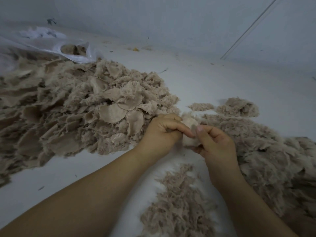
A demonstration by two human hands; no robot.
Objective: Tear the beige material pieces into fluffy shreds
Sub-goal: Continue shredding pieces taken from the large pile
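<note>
Both hands, left hand and right hand, pinch one beige piece; shreds lie right, a large untorn pile remains.

One head-worn wide-angle camera looks forward and down, close over the white floor, toward the wall at the far edge.

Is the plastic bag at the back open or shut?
Open: the plastic bag lies on its side, mouth gaping, with beige pieces visible inside.
</note>
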